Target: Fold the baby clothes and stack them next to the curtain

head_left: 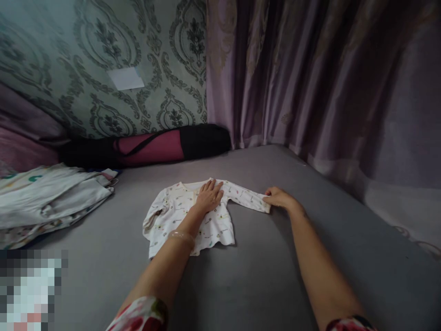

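Observation:
A small white long-sleeved baby shirt (182,216) with a scattered print lies spread on the grey sheet. My left hand (209,196) rests flat on its upper chest, fingers stretched out toward the collar. My right hand (279,198) pinches the cuff of the right-side sleeve, which is drawn out straight from the body. The other sleeve lies bent down along the left side of the shirt. Part of the shirt's lower front is hidden under my left forearm.
A pile of folded light cloth (51,197) lies at the left. Along the patterned wall stretches a long black and dark pink bag (155,148). Purple curtains (296,78) hang at the right over the edge of the grey sheet (248,285). A blurred patch covers the lower left corner.

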The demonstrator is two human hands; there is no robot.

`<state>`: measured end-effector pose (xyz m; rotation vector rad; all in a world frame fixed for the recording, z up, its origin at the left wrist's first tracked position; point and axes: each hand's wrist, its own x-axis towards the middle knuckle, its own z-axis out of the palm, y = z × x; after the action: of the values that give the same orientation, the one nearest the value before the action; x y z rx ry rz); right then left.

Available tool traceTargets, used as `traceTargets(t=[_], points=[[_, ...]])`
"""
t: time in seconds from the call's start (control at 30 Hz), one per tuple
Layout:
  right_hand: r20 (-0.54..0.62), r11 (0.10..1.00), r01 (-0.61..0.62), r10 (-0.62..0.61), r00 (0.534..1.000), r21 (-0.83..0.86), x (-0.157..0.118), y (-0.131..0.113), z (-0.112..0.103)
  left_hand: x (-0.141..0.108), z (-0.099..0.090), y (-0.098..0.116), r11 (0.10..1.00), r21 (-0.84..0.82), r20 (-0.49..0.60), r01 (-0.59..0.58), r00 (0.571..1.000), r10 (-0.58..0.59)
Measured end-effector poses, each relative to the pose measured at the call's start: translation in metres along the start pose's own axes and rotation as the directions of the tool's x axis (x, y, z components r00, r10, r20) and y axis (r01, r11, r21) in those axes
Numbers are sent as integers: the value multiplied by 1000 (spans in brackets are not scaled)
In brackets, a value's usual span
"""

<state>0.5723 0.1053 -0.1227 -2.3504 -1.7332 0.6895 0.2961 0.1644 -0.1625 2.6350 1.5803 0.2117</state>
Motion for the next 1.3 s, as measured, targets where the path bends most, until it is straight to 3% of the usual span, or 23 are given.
traceTargets(t=[0.07,0.17,0.3,0.43,0.57,0.63,0.77,0.83,1.13,1.23,1.3], points=[[-28,999,21,-20,999,49,3,1,1,1,-2,1,1000,-18,22,8,1000,-7],[-194,973,50,-5,981,227,9,-3,7,5,-8,9,998,-48,35,29,999,-27],[-451,883,112,121,884,456,16,-17,19,11,-12,25,990,-63,-14,128,992,-129],[-587,860,184,155,795,477,16,-25,30,14,-5,37,983,-16,-53,182,982,-183],[-686,891,249,90,722,379,14,-15,34,13,5,38,978,-3,-45,207,977,-207],[-676,923,224,50,735,312,13,-8,35,13,7,38,974,-11,-39,225,973,-225],[-543,984,48,54,838,172,11,0,35,14,8,38,968,-15,-16,250,968,-250],[-499,997,-21,53,865,70,9,0,36,15,8,38,968,-15,-15,252,968,-252],[-487,970,-113,-7,873,-216,-6,-11,28,15,14,39,970,-35,-51,242,968,-244],[-469,964,-12,-118,875,-264,-7,-34,26,15,13,40,970,-34,-72,240,968,-242],[-387,955,182,-264,884,-235,-6,-57,33,15,12,40,970,-28,-72,242,967,-243]])
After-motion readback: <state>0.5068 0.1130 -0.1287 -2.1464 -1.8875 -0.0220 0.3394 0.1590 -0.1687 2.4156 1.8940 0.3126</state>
